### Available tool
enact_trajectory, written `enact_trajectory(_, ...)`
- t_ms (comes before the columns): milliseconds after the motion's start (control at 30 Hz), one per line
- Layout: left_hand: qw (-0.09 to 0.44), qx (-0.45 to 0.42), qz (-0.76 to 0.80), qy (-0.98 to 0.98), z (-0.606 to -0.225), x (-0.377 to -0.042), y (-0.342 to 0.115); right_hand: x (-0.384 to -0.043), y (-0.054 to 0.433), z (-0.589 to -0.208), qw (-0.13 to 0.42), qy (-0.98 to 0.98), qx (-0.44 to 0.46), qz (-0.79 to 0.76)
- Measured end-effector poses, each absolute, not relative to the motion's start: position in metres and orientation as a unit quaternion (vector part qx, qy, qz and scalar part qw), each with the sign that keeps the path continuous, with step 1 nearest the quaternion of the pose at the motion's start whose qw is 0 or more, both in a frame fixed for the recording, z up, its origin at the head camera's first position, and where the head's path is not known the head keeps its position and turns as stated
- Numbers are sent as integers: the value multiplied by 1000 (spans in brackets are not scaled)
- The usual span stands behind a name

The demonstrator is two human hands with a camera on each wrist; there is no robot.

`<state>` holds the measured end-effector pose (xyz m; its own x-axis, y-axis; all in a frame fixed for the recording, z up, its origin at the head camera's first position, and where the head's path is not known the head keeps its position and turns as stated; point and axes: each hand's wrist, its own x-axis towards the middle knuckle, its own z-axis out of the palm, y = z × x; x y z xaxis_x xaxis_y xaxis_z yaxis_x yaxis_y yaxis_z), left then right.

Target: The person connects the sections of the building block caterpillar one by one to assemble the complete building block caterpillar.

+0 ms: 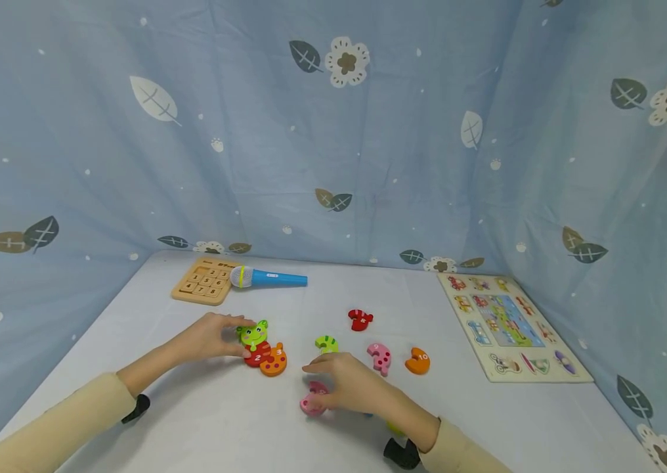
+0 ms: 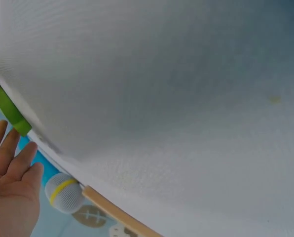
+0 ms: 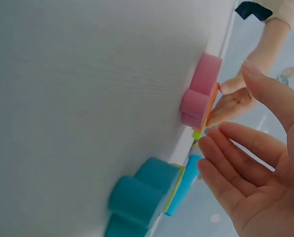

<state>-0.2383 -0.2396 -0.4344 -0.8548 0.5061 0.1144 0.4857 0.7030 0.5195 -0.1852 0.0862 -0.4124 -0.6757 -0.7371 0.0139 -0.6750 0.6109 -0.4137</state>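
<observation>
In the head view, my left hand (image 1: 209, 338) rests its fingertips by a green caterpillar-head piece (image 1: 254, 333) and its thumb by a red piece marked 2 (image 1: 258, 355). An orange spotted piece marked 3 (image 1: 274, 361) joins the red one. My right hand (image 1: 357, 387) reaches over a pink piece (image 1: 311, 404), partly hiding it; in the right wrist view its fingers look fairly straight and apart from the pink piece (image 3: 201, 89). A blue piece (image 3: 137, 192) stands nearer that hand. A green striped piece (image 1: 327, 342) lies just beyond the right fingers.
Farther right lie a red piece (image 1: 360, 320), a pink piece marked 9 (image 1: 379, 358) and an orange piece marked 10 (image 1: 417, 360). A wooden number board (image 1: 203, 281) and a blue toy microphone (image 1: 277, 278) occupy the back left. A picture puzzle board (image 1: 513, 328) lies at right.
</observation>
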Motion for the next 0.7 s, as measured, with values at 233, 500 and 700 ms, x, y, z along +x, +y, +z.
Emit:
enact_trajectory(233, 16, 263, 275, 925, -437, -238, -240, -178, 95, -417, 82, 900, -386, -185)
enact_trajectory(500, 21, 260, 281, 924, -436, -237, -239, -175, 96, -418, 97, 909, -362, -181)
enact_trajectory(700, 28, 267, 278, 922, -436, -239, -240, -173, 92, -418, 105, 912, -358, -173)
